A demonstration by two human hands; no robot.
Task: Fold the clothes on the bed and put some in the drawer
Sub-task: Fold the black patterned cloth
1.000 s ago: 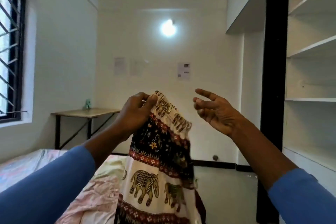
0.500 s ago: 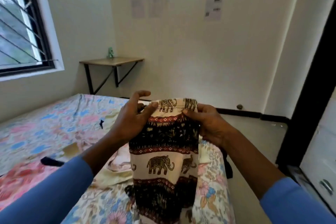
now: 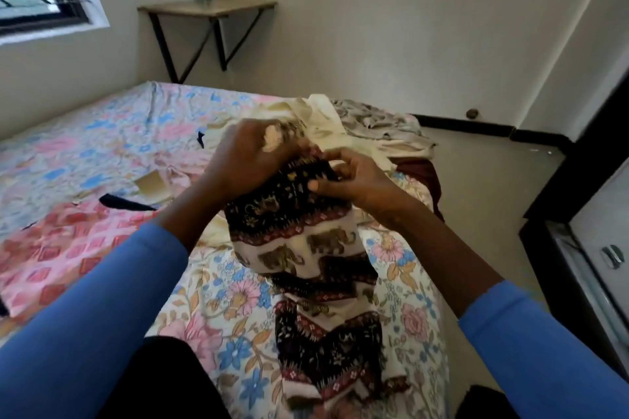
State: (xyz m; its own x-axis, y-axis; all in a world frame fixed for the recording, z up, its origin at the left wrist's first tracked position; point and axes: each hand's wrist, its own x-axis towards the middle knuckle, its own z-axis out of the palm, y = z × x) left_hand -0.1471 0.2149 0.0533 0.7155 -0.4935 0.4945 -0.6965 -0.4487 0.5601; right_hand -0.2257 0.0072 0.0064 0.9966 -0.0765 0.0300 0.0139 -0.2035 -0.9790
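Left hand [image 3: 250, 155] and right hand [image 3: 355, 182] both grip the bunched top edge of the elephant-print garment [image 3: 306, 245], held just above the bed [image 3: 102, 133], lower part draped on it, cream garment [image 3: 321, 116] and grey garment [image 3: 381, 122] behind, drawer [image 3: 602, 231] far right.

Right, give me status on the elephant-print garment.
Left hand, right hand both grip elephant-print garment at top. Lower end bunched on bed. Cream clothes lie beyond.
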